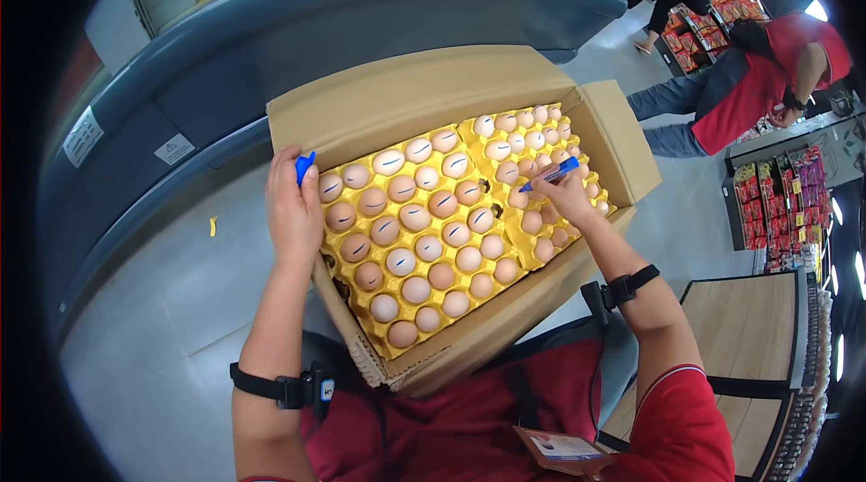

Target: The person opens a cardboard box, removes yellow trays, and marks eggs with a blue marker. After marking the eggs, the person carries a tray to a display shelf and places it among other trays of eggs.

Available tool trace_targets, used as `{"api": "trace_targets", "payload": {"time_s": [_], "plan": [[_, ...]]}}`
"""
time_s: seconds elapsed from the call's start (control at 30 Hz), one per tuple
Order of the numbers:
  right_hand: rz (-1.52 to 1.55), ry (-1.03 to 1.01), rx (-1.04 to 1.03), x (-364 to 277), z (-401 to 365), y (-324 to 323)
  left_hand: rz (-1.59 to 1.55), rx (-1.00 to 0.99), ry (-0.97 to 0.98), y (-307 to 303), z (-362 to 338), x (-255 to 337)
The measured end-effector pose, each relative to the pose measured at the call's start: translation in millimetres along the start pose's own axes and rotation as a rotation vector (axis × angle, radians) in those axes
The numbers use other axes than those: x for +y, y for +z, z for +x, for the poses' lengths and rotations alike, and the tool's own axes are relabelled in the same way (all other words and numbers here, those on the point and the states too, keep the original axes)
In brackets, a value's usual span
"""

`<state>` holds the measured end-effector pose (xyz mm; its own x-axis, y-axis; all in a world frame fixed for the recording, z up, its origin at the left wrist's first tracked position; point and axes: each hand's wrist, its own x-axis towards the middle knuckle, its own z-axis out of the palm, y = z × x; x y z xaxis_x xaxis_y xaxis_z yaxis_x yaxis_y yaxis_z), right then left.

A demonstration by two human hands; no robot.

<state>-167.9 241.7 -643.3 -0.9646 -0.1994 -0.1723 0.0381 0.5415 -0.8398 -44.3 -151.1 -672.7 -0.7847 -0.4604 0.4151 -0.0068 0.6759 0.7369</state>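
"So, how would these eggs handle?"

"Delicately, I'd judge. Each is light, stiff in the shell but brittle, and smooth enough to slip. Cup one round its sides, without squeezing."

"And where are they sitting?"

"In a left tray and a right tray, both yellow, side by side inside an open cardboard carton in front of the person. A full tray would probably flex, so take it by opposite edges. The loaded carton looks heavy; support it from beneath."

"What has each grip got?"

"The right grip is closed round a blue marker, light and rigid, best taken by the barrel. Its tip is over the right tray; I can't tell whether it touches an egg. The left grip, by the carton's left side, pinches a blue cap."

"Counts, then?"

"One carton, two trays, one marker, one cap. Thirty eggs in the left tray, six rows of five. About twenty seem to carry blue ink strokes; the two rows nearest the person look plain. In the right tray the hand hides some, so I can't give a total."
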Motion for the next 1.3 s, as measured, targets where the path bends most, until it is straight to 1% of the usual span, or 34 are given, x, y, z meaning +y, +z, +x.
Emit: {"api": "trace_targets", "payload": {"time_s": [0.1,0.2,0.3,0.4,0.5,0.6,0.7,0.73,0.83,0.93,1.03,1.13,1.23,1.3], "plan": [[0.012,-0.067,-0.029,6,13,-9,0.008,-0.005,0.007,0,2,1],[-0.055,-0.013,-0.059,-2,16,-25,-0.003,0.007,0.026,2,1,-3],[-0.114,-0.005,-0.131,12,32,-41,0.029,0.010,0.032,4,0,-5],[-0.084,-0.025,-0.136,7,33,-58,0.041,0.011,0.016,3,-1,-2],[-0.113,-0.023,-0.150,25,39,-77,0.021,-0.014,-0.027,4,-2,-4],[-0.040,-0.016,-0.139,39,40,-93,0.061,-0.039,-0.030,4,-3,-5],[-0.204,0.003,-0.073,47,38,-112,0.031,-0.061,-0.085,4,-3,-4],[-0.191,-0.099,-0.054,54,40,-118,0.032,-0.065,-0.080,4,-4,-4],[-0.034,-0.077,-0.014,65,45,-131,-0.019,-0.065,-0.103,5,-3,-7],[-0.017,-0.119,0.045,74,48,-142,-0.029,-0.075,-0.107,4,-3,-8],[0.030,-0.092,0.138,85,54,-148,-0.012,-0.085,-0.104,4,-2,-10],[0.041,-0.051,0.178,94,55,-159,0.004,-0.104,-0.103,2,-2,-8],[-0.143,-0.030,0.210,105,54,-162,0.000,-0.106,-0.112,3,-1,-6],[-0.207,-0.164,0.312,103,48,-156,-0.007,-0.109,-0.124,2,-1,-6]]}}
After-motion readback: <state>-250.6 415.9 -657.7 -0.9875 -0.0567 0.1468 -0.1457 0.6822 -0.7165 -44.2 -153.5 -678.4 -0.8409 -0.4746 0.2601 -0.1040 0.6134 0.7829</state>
